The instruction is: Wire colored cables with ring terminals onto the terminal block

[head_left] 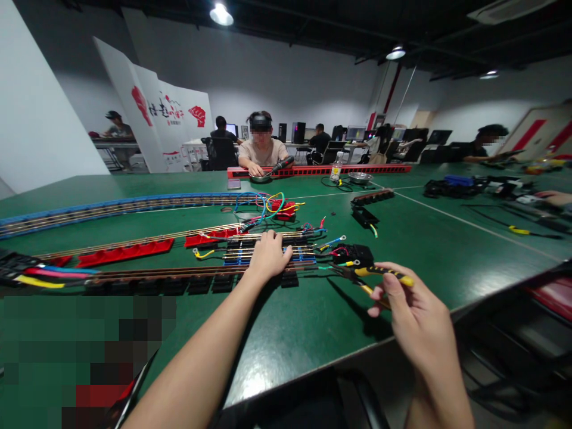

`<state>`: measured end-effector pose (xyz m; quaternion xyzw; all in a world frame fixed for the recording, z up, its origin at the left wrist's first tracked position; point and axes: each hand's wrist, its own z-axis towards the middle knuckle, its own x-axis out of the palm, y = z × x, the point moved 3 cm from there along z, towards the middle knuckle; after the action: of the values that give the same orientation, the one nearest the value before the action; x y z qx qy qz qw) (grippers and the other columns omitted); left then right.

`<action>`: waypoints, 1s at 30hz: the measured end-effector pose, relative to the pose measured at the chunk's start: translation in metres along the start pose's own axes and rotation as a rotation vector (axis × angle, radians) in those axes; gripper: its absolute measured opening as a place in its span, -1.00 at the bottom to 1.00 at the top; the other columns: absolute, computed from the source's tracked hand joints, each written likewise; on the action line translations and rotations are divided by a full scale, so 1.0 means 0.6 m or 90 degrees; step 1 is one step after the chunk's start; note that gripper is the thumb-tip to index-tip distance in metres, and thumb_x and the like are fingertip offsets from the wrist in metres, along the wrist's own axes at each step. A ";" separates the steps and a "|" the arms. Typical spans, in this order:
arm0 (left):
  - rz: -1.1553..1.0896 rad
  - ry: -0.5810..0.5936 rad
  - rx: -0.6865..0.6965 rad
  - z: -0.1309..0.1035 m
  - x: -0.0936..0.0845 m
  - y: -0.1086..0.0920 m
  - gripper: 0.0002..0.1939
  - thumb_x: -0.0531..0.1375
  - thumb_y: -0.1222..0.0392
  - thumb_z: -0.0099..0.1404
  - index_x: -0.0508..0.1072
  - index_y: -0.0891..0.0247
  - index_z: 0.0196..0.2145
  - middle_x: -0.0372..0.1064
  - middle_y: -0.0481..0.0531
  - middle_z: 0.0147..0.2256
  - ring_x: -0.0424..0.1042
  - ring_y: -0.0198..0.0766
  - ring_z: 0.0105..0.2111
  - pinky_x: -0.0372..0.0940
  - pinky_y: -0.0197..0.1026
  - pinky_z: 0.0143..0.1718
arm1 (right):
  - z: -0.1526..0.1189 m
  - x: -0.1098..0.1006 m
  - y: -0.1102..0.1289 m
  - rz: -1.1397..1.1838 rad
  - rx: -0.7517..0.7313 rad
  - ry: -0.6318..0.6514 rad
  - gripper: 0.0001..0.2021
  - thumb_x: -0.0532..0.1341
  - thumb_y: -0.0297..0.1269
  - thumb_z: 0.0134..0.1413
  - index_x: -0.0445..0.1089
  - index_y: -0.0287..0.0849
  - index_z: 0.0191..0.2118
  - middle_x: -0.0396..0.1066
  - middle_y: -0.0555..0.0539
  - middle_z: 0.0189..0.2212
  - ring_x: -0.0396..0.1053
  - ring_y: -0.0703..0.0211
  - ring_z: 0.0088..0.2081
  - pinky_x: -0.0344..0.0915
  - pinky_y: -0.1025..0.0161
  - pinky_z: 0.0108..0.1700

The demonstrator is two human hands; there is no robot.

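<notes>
My left hand (268, 256) rests palm down on a block of blue and black terminal strips (239, 255) set on long metal rails (147, 273). A pair of pliers with yellow and black handles (384, 273) is gripped in my right hand (413, 310), its jaws pointing left at a black terminal block (353, 255) with coloured wires. Red terminal strips (125, 251) lie to the left, and a tangle of blue, yellow and green wires (270, 205) lies behind.
The green table (447, 238) ends just before me. A long blue rail (111, 207) curves across its left side. A person sits opposite behind a red rail (322, 170) holding a tool. Black blocks (366, 215), a bottle (336, 168), a metal dish (360, 177) and tools lie at right.
</notes>
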<state>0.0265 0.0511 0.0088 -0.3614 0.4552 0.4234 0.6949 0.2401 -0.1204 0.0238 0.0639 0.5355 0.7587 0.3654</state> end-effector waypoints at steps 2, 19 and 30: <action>-0.001 0.001 0.002 0.000 0.000 0.000 -0.60 0.03 0.02 0.37 0.40 0.32 0.01 0.31 0.24 -0.02 0.28 -0.02 0.00 0.24 -0.06 0.02 | 0.001 0.005 -0.001 0.000 -0.002 0.010 -0.54 0.11 0.11 0.18 0.40 -0.16 -0.05 0.40 0.03 -0.56 0.42 0.22 -0.63 0.36 0.34 -0.59; 0.001 -0.009 0.005 0.000 0.003 0.001 -0.61 0.03 0.02 0.37 0.41 0.34 -0.03 0.31 0.26 -0.04 0.29 0.00 -0.02 0.26 -0.04 0.00 | 0.009 0.040 -0.012 -0.073 -0.013 0.060 -0.55 0.07 0.12 0.20 0.42 -0.13 -0.05 0.44 0.02 -0.54 0.44 0.22 -0.61 0.35 0.34 -0.53; -0.007 -0.006 0.004 -0.001 0.003 0.003 -0.59 0.03 0.01 0.38 0.41 0.38 -0.02 0.31 0.28 -0.05 0.28 0.00 0.00 0.25 -0.04 0.02 | -0.001 0.067 0.010 -0.166 -0.104 0.078 -0.63 0.08 0.04 0.21 0.48 -0.10 -0.12 0.54 -0.06 -0.41 0.51 0.15 -0.45 0.32 0.34 -0.47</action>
<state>0.0251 0.0517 0.0069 -0.3598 0.4514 0.4201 0.7002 0.2078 -0.0970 0.0168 -0.0829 0.4971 0.7483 0.4313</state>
